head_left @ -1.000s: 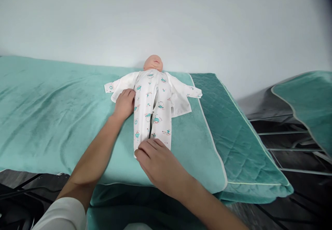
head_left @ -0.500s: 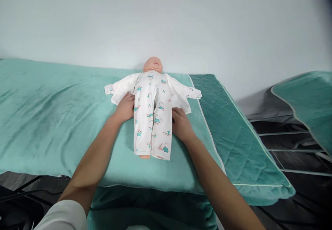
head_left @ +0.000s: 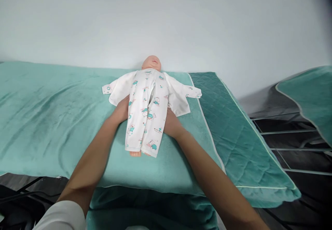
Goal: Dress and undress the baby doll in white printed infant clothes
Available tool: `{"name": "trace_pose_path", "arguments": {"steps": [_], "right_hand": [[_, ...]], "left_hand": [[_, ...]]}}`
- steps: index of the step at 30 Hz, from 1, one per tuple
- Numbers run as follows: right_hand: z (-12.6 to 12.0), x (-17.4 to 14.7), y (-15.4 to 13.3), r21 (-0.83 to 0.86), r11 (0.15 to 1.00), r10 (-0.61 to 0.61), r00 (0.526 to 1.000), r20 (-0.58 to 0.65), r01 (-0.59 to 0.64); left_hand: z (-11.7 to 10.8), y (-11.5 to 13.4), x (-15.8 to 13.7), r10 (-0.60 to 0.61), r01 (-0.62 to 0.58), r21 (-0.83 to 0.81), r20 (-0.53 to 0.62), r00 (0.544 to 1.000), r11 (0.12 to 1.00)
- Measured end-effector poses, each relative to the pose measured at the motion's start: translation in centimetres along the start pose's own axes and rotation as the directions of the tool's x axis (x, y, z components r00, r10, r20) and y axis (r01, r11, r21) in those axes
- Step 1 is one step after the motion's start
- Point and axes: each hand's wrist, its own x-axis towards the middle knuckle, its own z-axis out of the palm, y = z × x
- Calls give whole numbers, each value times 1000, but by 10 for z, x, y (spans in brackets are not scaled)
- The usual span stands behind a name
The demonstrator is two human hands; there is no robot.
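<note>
A baby doll (head_left: 151, 63) lies on its back with its head towards the wall. It has on a white long-sleeved top (head_left: 178, 97) with the sleeves spread out. White printed trousers (head_left: 147, 116) cover its front from chest to ankles, and the feet show at the hems. My left hand (head_left: 123, 109) reaches in at the doll's left-of-picture side, below the top's edge. On the other side my right hand (head_left: 173, 123) reaches under the trousers. The fingers of both hands are hidden beneath the clothes and doll.
A smooth green cover (head_left: 64, 119) lies over the bed, with a darker quilted green cover (head_left: 233, 147) to the right. Behind stands a pale wall (head_left: 166, 22). Farther right are a metal frame (head_left: 287, 132) and another green cloth (head_left: 311, 95).
Both hands have slid farther in under the doll and its clothes, hiding the fingers. The doll's legs and trousers have swung to the left, so the body now lies at a slant.
</note>
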Motion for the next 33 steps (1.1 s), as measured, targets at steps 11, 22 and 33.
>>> {"name": "trace_pose_path", "arguments": {"steps": [11,22,33], "right_hand": [[-14,-1,-11,127,991,51,994,-94,-39],[-14,-2,-8,173,983,85,992,-98,-67],[-14,-10,-5,64,998,33,993,-112,-26]], "left_hand": [[-1,6,0,-85,85,-17,8,996,996],[-8,20,-41,-13,-51,392,157,988,918],[-18,30,-63,51,-91,533,89,995,841]]}}
